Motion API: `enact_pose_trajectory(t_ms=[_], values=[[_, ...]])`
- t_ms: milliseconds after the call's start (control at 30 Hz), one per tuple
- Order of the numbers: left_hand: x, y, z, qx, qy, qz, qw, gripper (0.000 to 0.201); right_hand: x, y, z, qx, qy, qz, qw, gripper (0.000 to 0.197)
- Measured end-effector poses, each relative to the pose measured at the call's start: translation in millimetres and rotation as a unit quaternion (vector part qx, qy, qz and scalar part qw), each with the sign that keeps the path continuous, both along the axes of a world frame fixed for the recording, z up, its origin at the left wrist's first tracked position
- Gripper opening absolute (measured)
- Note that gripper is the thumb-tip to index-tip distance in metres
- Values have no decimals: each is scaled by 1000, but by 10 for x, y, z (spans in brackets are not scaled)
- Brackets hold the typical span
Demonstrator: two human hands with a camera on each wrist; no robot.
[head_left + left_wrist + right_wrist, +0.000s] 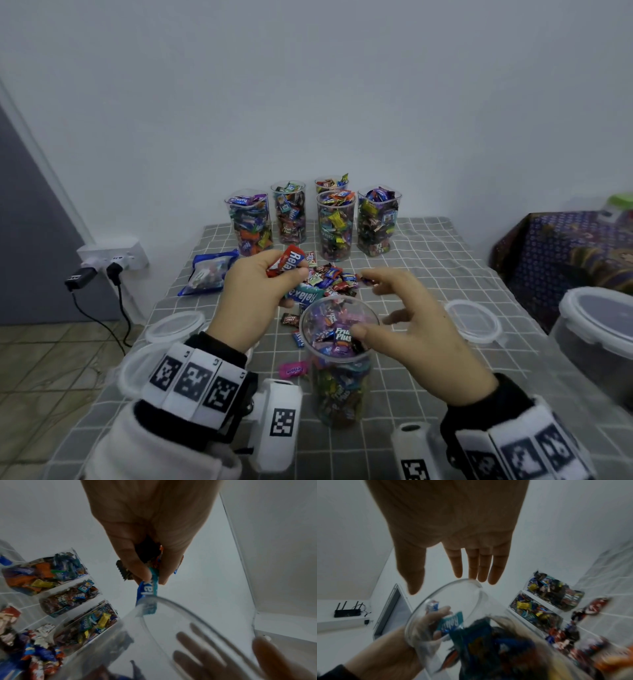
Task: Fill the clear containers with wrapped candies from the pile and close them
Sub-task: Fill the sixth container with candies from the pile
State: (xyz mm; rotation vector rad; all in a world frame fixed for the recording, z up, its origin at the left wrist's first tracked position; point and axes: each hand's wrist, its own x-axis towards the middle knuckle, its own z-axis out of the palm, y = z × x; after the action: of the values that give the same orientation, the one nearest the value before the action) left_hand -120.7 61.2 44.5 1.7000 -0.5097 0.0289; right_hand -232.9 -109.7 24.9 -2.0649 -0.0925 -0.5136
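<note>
my left hand [255, 294] is clamped on a fistful of wrapped candies [291, 265], just beside the rim of the nearly full clear container [337, 363] near the table's front edge. my right hand [416, 325] hangs over the far side of it, fingers spread and holding nothing. i judge i should centre the fist over the mouth, then loosen it slowly so nothing spills onto the cloth [445, 246] by the pile [334, 277].

Six clear containers [339, 359] — five at back; three loose lids [474, 320].
</note>
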Motion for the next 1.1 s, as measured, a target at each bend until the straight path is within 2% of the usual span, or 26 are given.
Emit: enact_pose_trajectory(t_ms=[100, 167, 267, 367, 500, 633, 933, 1100], values=[[-63, -19, 75, -22, -27, -2, 999, 24, -33, 31, -141, 66, 70, 46, 994, 86], [-121, -41, 122, -35, -44, -10, 998, 23, -36, 68, -236, 101, 105, 76, 986, 94], [-204, -83, 168, -46, -51, -32, 997, 22, -6, 116, -360, 134, 114, 82, 981, 99], [-273, -124, 170, -36, -45, -53, 997, 22, 8, 143, -388, 148, 104, 78, 980, 97], [-316, -154, 104, -12, -29, -69, 997, 24, 2, 123, -394, 158, 90, 74, 981, 83], [-347, -188, 23, 31, -3, -103, 994, 24, 4, 129, -399, 144, 85, 69, 983, 83], [-351, -144, 82, 97, -12, -142, 985, 27, 8, 136, -410, 140, 68, 65, 986, 78], [-345, -117, 128, 107, -31, -125, 986, 20, -1, 134, -413, 137, 63, 62, 987, 79]])
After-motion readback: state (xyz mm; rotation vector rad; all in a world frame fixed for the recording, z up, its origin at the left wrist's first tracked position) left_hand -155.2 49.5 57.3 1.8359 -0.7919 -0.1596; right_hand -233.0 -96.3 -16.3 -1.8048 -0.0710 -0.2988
